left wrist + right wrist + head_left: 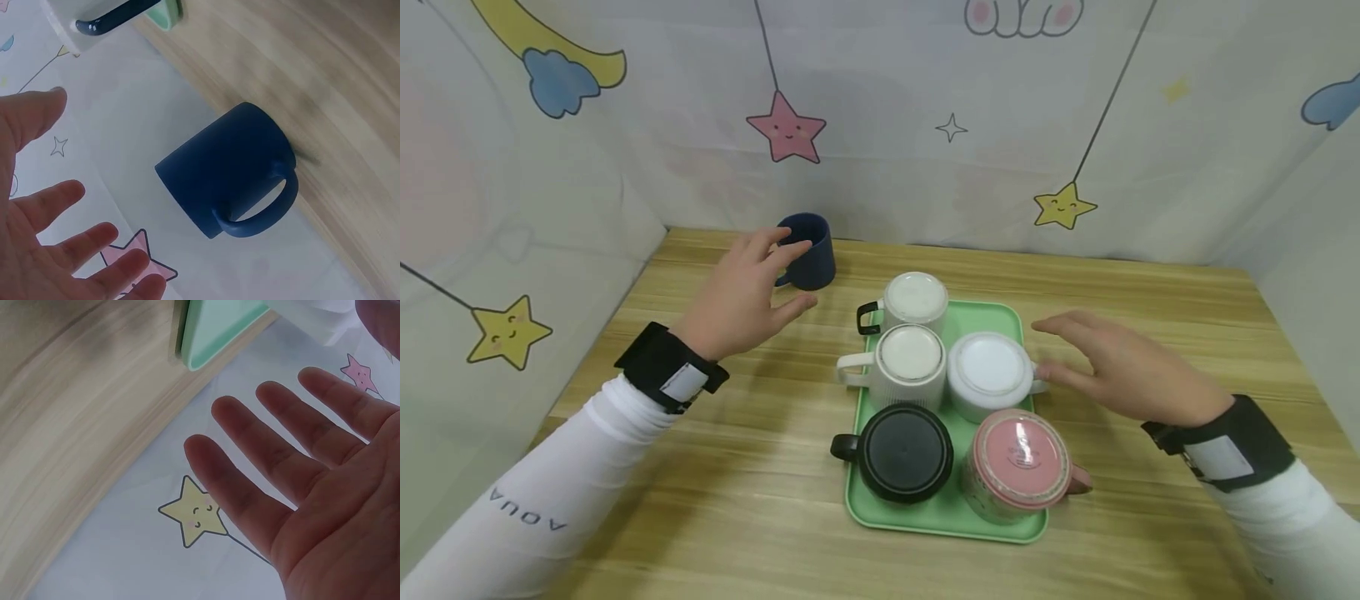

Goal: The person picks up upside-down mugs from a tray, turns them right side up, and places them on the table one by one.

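Observation:
A dark blue mug (pixel 817 260) stands upright near the back left of the wooden table, its handle toward the left. My left hand (pixel 733 292) hovers by it, fingers spread and nothing held; in the left wrist view a gap shows between the fingertips and the blue mug (pixel 231 169). To the right, my right hand (pixel 1135 367) is beside the green tray (pixel 951 521), fingers extended and holding nothing. Its thumb overlaps the handle of a white mug (pixel 990 371) in the head view. The right wrist view shows the tray's corner (pixel 206 344) beyond the fingers.
Several upside-down mugs crowd the tray: a white one with a black handle (pixel 916 298), a ribbed cream one (pixel 908 358), a black one (pixel 906 454) and a pink one (pixel 1021 458). Some handles stick out past the rim. A patterned cloth (pixel 887 192) hangs behind the table.

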Demonstrator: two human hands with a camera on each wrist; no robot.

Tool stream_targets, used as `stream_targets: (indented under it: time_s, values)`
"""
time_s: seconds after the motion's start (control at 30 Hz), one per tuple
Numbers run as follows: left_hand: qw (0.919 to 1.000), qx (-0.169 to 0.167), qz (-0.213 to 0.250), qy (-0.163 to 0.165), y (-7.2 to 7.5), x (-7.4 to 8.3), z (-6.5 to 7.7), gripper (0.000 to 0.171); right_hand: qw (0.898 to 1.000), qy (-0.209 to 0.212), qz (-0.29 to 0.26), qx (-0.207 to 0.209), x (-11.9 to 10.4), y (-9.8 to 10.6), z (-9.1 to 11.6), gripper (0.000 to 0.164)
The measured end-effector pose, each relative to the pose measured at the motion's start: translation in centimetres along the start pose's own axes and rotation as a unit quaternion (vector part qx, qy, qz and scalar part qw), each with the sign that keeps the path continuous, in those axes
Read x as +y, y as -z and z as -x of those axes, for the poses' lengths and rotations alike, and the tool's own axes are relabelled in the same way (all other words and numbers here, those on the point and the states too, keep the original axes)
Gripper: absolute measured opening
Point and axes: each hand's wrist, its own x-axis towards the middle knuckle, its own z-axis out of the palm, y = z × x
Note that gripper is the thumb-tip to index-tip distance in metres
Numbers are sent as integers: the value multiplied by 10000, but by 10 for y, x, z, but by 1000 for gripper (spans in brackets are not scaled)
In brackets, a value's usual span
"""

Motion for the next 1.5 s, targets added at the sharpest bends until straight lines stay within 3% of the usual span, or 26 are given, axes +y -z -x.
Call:
stream_targets:
  time_s: [0.3, 0.6, 0.77, 1.2, 1.5]
  values:
    - [9981, -430, -410, -145, -13, -1, 16, 76, 9994, -13, -343, -66, 1, -14, 0, 56]
    - [9974, -614, -341, -168, -29, -1, 29, 78, 9964, 321, -771, 124, 7, -30, -1, 27]
    - [9973, -676, -228, -157, -38, -1, 38, 76, 9924, 608, -985, 410, 8, -35, -1, 20]
    - [9977, -676, -70, 8, -41, -1, 40, 75, 9894, 934, -854, 714, 9, -42, -2, 24]
    - [9988, -472, 138, 32, -37, 3, 39, 74, 9834, 1161, -549, 1279, 13, -32, 1, 36]
